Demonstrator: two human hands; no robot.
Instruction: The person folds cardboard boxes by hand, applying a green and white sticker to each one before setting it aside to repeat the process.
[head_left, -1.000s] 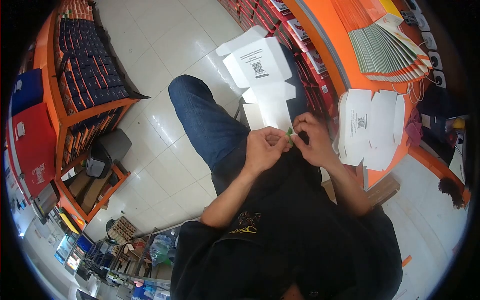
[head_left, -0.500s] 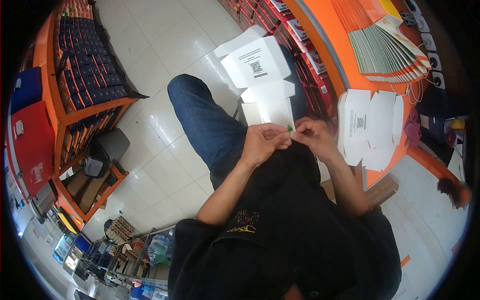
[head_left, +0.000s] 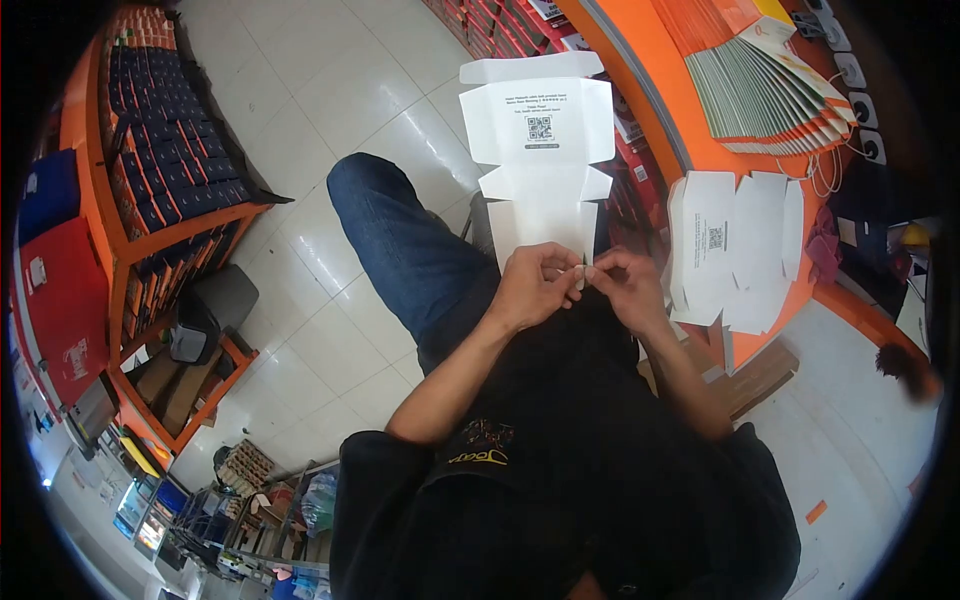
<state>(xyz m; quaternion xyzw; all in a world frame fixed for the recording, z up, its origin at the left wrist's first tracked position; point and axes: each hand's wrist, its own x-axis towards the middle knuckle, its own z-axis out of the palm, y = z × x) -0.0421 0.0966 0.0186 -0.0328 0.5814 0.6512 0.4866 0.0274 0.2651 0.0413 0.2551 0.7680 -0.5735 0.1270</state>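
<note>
An unfolded white cardboard box [head_left: 540, 120], printed with text and a QR code, extends forward from my lap over my legs. At its near end my left hand [head_left: 540, 285] is closed, thumb and fingers pinching the box edge. My right hand [head_left: 630, 288] is closed in a pinch right beside it, fingertips almost meeting the left ones. A small pale bit, perhaps a corner tab, shows between the fingertips; its exact shape is partly hidden. To the right, a second partly folded white box [head_left: 735, 250] lies on the orange counter.
On the orange counter [head_left: 640, 80] stands a fanned stack of paper bags [head_left: 770, 100]. Red packages [head_left: 640, 170] line the shelf below it. At left, an orange rack [head_left: 120, 240] holds rows of dark blue boxes [head_left: 170, 130]. A grey bin [head_left: 200, 310] sits beside it.
The box has swung upright and straighter, its printed panel now facing me squarely. The small green spot between my fingertips has nearly gone from sight. Both hands keep pinching at about the same place.
</note>
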